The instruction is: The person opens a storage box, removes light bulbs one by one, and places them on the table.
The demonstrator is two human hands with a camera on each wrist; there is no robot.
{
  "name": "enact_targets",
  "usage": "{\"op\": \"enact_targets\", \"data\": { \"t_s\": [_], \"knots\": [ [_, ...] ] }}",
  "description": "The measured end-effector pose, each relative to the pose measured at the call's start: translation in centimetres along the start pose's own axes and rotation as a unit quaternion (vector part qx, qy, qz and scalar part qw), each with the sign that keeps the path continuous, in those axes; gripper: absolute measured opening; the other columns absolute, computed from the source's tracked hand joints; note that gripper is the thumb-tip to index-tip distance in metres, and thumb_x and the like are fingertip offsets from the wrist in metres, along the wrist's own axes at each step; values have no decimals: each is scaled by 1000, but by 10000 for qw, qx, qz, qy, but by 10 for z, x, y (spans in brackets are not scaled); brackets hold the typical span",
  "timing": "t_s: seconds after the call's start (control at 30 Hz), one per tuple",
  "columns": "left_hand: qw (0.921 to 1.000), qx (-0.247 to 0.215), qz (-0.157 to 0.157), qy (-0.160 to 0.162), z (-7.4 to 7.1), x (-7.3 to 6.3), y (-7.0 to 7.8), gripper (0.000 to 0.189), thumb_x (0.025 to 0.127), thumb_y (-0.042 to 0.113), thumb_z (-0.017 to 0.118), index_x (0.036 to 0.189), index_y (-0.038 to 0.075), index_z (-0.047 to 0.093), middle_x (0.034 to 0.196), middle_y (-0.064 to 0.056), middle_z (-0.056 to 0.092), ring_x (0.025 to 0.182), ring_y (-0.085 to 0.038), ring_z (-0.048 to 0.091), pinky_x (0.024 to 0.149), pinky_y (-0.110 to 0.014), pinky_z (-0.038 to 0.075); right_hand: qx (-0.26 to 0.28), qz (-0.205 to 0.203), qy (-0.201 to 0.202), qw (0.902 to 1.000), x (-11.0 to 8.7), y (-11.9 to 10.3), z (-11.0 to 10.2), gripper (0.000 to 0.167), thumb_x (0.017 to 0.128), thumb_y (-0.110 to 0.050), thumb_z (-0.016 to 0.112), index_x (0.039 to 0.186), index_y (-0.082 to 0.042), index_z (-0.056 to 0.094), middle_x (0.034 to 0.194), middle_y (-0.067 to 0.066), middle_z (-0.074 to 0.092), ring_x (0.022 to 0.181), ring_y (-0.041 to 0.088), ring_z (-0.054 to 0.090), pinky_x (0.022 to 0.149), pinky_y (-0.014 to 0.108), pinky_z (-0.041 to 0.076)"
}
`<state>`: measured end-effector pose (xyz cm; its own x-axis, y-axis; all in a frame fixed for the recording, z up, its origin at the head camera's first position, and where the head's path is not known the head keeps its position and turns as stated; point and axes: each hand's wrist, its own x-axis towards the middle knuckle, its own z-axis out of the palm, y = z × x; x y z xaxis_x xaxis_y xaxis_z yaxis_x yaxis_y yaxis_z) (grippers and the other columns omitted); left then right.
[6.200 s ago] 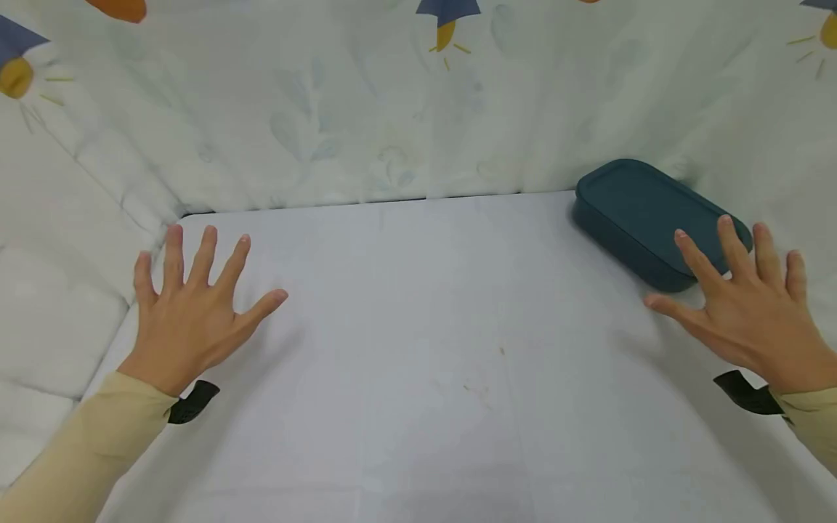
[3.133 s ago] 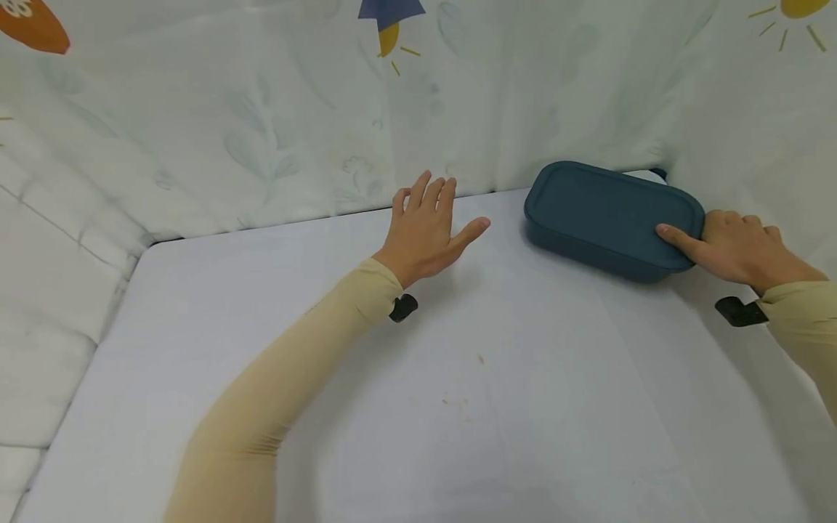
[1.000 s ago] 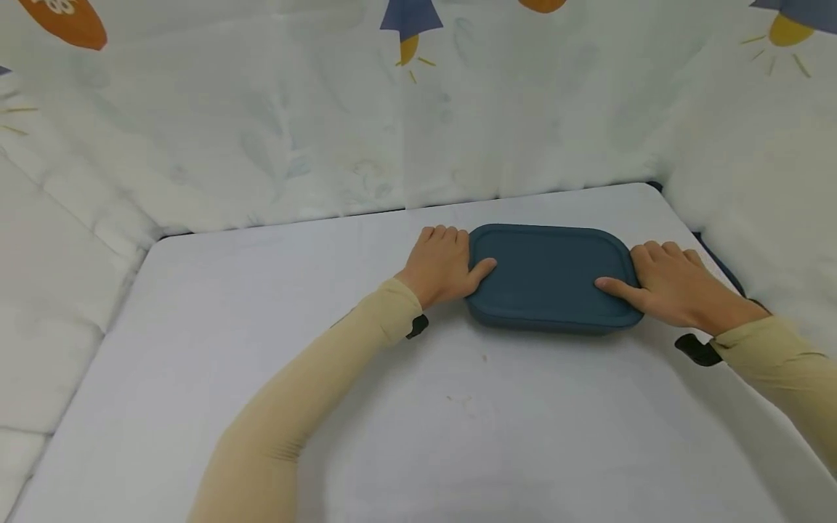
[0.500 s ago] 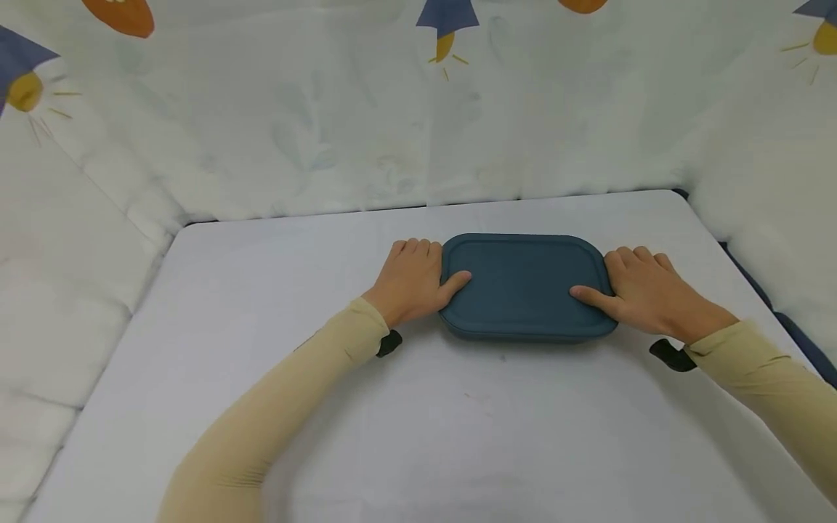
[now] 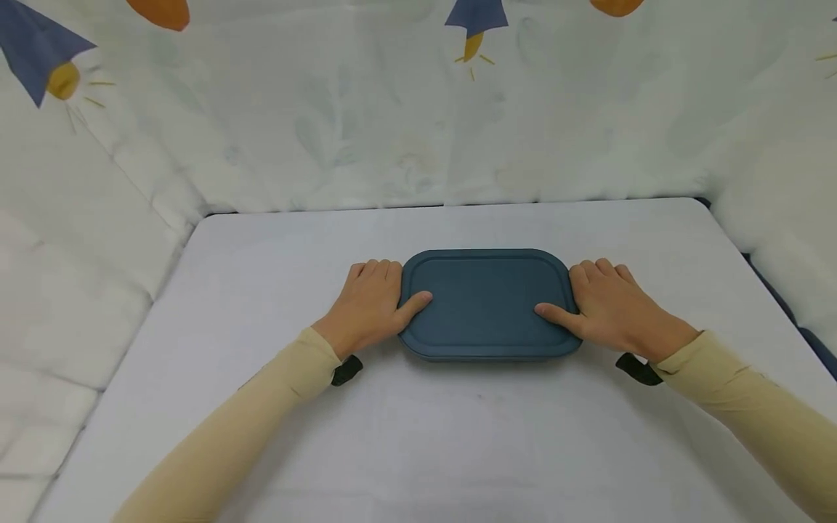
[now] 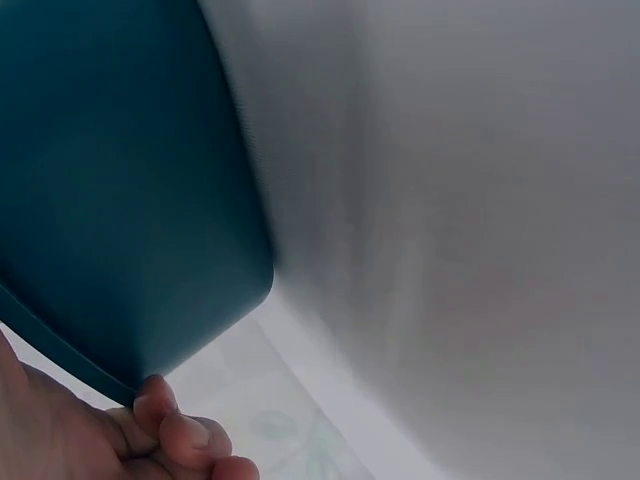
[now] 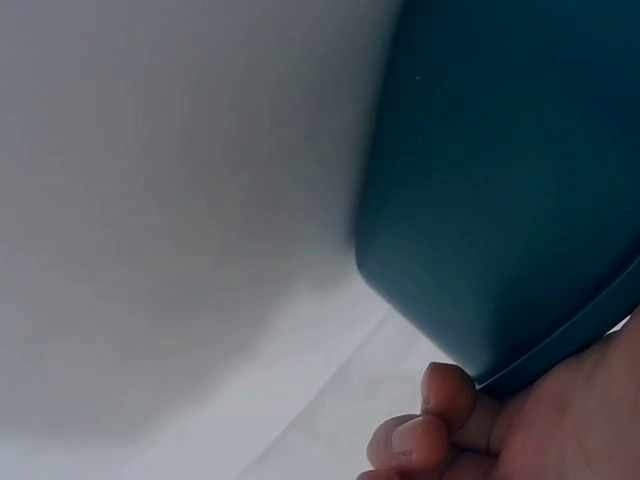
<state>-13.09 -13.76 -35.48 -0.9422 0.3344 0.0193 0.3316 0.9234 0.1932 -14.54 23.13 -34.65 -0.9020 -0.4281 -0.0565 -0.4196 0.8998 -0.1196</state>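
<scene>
A dark teal lidded box (image 5: pixel 484 305), oblong with rounded corners, lies lid up near the middle of the white table. My left hand (image 5: pixel 373 301) grips its left end, thumb on top of the lid and fingers curled under the rim. At the opposite end my right hand (image 5: pixel 611 305) holds it the same way. The left wrist view shows the box's side wall (image 6: pixel 130 200) with fingertips tucked beneath the lid's edge. In the right wrist view, curled fingers sit under the rim beside the wall (image 7: pixel 490 220).
The white-covered table (image 5: pixel 405 443) extends around the box. A pale patterned curtain (image 5: pixel 366 131) hangs along the back, and padded white cloth (image 5: pixel 65 290) lines the left side. A dark blue edge (image 5: pixel 817 349) shows at the right.
First both hands were spread apart and the box stood at the back right corner. The right hand took hold, then the left; together they brought it leftward and nearer, turning it straight.
</scene>
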Motion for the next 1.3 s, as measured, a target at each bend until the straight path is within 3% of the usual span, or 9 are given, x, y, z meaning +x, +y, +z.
{"op": "enact_targets", "data": {
  "t_s": [0.33,0.67,0.9,1.03,1.13,1.2,1.3],
  "knots": [
    [9997,-182,-76,172,-3,-36,-18,57,103,59,45,106,4,55,89,-6,55,88,-26,50,104,-53,38,48,-291,109,9995,-3,-31,4,70,94,-71,52,97,-2,57,85,7,54,91,29,53,86,50,41],
    [9989,-383,-106,262,-9,-54,-30,50,103,55,47,99,5,53,85,-4,53,84,-25,50,103,-54,37,135,-440,281,9985,-2,-48,6,65,93,-67,56,94,-2,56,82,7,54,85,27,52,83,44,41],
    [9988,-400,-60,274,-11,-60,-36,47,104,53,48,94,7,51,82,-3,50,84,-24,49,102,-55,37,149,-480,233,9985,-2,-53,11,66,94,-67,56,100,-1,56,87,8,56,89,27,52,87,45,42],
    [9993,-177,-13,322,-11,-60,-35,47,104,53,49,93,7,52,81,-4,51,84,-25,51,101,-55,38,223,-419,220,9986,-3,-53,9,66,94,-67,56,102,-1,58,92,8,59,93,28,54,89,48,43],
    [9998,180,-73,111,-17,-59,-34,53,103,58,47,96,6,55,83,-4,53,90,-28,55,103,-56,39,230,-393,83,9989,-5,-52,5,66,96,-68,52,104,-3,59,93,7,60,95,28,56,90,50,43],
    [9991,411,-83,-87,-25,-59,-35,57,102,61,46,100,5,58,85,-5,55,94,-29,58,104,-56,41,304,-383,-80,9988,-6,-49,-1,68,98,-68,49,110,-3,60,98,7,61,98,27,58,93,53,42],
    [9992,376,49,-123,-36,-60,-41,59,101,60,50,111,3,62,98,-8,62,100,-29,59,104,-55,42,614,-401,-210,9971,-9,-41,-12,70,101,-66,46,127,-2,59,113,10,63,108,26,61,102,57,37]
  ]
}}
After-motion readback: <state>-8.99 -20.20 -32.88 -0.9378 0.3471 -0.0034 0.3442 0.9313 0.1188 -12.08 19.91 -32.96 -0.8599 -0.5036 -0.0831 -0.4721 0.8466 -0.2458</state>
